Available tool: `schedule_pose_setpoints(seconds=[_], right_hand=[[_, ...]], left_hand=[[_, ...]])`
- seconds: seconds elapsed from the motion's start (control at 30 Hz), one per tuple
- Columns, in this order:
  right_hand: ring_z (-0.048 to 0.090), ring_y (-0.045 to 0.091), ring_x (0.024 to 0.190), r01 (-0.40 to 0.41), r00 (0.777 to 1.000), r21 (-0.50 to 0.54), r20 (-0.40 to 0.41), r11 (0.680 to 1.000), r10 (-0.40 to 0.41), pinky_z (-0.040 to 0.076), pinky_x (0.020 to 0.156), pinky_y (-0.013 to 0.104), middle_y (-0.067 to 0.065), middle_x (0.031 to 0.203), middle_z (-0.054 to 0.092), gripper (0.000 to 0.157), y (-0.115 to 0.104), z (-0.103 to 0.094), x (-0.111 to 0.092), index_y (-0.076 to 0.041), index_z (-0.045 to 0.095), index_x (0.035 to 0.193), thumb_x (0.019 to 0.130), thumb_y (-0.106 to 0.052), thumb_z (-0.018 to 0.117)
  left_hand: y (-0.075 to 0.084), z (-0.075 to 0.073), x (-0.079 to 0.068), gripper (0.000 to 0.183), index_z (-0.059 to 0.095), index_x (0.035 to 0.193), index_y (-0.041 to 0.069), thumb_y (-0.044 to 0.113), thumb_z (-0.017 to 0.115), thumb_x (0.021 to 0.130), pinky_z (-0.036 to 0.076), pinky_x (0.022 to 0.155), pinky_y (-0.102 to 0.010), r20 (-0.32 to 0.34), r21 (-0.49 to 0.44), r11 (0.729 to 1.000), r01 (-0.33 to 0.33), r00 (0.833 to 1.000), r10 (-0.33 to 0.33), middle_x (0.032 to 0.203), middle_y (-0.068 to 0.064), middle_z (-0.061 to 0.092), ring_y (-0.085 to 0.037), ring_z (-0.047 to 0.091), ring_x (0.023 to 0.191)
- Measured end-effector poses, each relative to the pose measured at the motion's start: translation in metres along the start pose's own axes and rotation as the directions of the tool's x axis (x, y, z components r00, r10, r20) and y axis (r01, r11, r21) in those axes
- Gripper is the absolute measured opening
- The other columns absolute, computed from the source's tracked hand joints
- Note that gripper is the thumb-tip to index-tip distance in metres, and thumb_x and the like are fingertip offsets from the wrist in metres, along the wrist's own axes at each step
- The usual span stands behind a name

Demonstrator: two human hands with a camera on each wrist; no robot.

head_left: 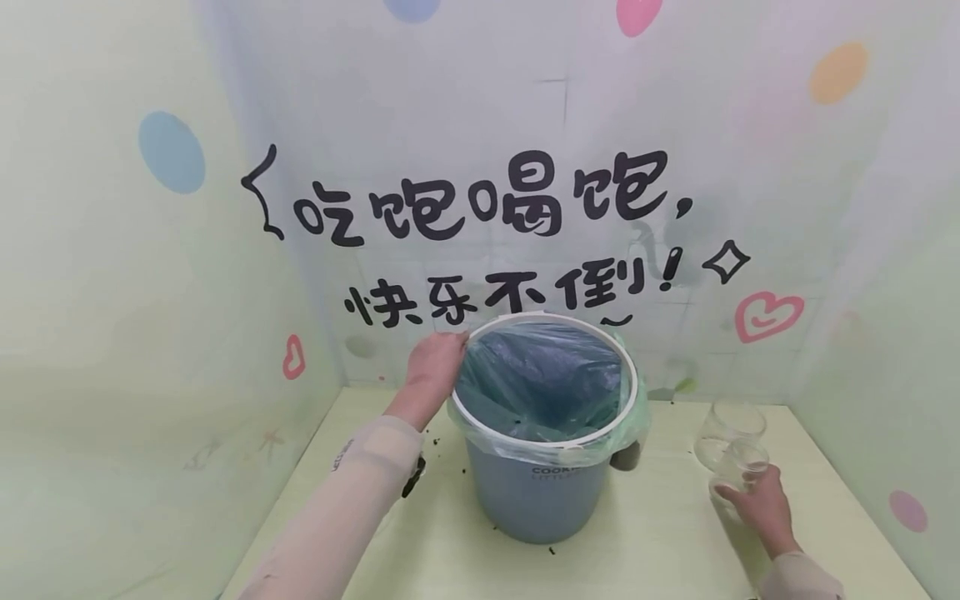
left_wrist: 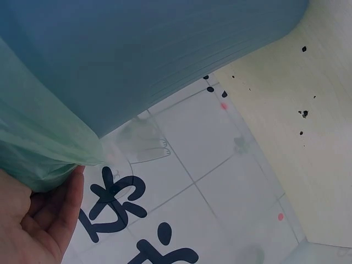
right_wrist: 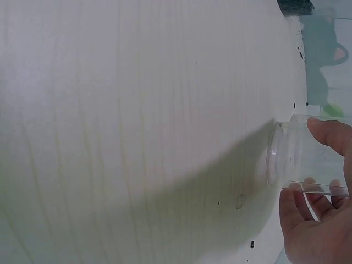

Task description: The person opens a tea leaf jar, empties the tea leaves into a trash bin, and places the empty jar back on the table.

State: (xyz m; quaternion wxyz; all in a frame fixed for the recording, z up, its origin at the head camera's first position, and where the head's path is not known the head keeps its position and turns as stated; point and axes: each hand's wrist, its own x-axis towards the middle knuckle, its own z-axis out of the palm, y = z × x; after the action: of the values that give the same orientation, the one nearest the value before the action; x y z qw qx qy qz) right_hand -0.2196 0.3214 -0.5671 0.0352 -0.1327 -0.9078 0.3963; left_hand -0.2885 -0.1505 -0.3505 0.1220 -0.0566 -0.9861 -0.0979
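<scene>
A blue-grey trash can (head_left: 536, 500) stands on the table, lined with a translucent green trash bag (head_left: 630, 421) under a white rim ring (head_left: 633, 392). At the can's left rim, my left hand (head_left: 437, 362) pinches the bag's overhanging edge; the left wrist view shows its fingers (left_wrist: 69, 206) curled against the green plastic. Over on the right, my right hand (head_left: 765, 507) grips a clear glass cup (right_wrist: 300, 154), thumb on one side and fingers on the other. The cup stands upright, its base close over the tabletop. Just behind it is a larger clear glass vessel (head_left: 711, 437).
Small dark bits (left_wrist: 305, 114) are scattered over the pale table (head_left: 660, 542). A dark lump (head_left: 626, 456) sits beside the can's right side. Printed wall panels (head_left: 465, 108) with black lettering enclose the table at the back and sides.
</scene>
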Motion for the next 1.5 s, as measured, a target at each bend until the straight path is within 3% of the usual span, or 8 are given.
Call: schedule_pose_setpoints(seconds=[0.77,1.0,1.37,1.5], right_hand=[[0.048,0.058,0.111,-0.015,0.999,0.014,-0.037,1.0,0.016,0.042,0.095,0.064,0.044,0.124,0.041,0.078,-0.0003,0.006,-0.0026,0.021,0.022,0.13,0.084,-0.017,0.072],[0.05,0.059,0.109,-0.004,0.999,-0.004,-0.053,1.0,0.004,0.043,0.094,0.064,0.044,0.122,0.043,0.078,-0.0018,0.0081,-0.0023,0.022,0.023,0.128,0.084,-0.017,0.073],[0.048,0.059,0.112,-0.014,0.999,0.001,-0.048,1.0,0.014,0.041,0.096,0.065,0.045,0.125,0.041,0.078,-0.0031,0.0092,-0.0032,0.023,0.021,0.131,0.086,-0.016,0.072],[0.047,0.059,0.113,-0.013,0.999,0.007,-0.043,1.0,0.013,0.04,0.097,0.065,0.045,0.127,0.039,0.077,-0.0028,0.0099,-0.0039,0.023,0.022,0.129,0.086,-0.017,0.071]], left_hand=[[-0.0027,0.0032,0.0008,0.029,0.069,0.123,0.018,0.027,0.046,0.106,0.06,0.082,-0.044,0.002,-0.008,1.0,-0.014,1.0,0.014,0.106,-0.011,0.075,-0.031,0.072,0.099],[-0.0047,0.0028,0.0059,0.033,0.065,0.132,0.019,0.026,0.046,0.106,0.06,0.082,-0.044,0.015,-0.035,0.999,0.007,1.0,-0.007,0.11,-0.012,0.075,-0.031,0.071,0.1],[-0.0039,0.0021,0.0054,0.03,0.069,0.122,0.019,0.028,0.045,0.106,0.059,0.083,-0.044,0.012,-0.021,1.0,-0.015,1.0,0.015,0.107,-0.009,0.075,-0.03,0.071,0.1],[-0.0047,0.0022,0.0048,0.031,0.068,0.125,0.019,0.027,0.045,0.106,0.059,0.083,-0.044,0.009,-0.029,1.0,-0.004,1.0,0.004,0.108,-0.01,0.075,-0.03,0.071,0.1]])
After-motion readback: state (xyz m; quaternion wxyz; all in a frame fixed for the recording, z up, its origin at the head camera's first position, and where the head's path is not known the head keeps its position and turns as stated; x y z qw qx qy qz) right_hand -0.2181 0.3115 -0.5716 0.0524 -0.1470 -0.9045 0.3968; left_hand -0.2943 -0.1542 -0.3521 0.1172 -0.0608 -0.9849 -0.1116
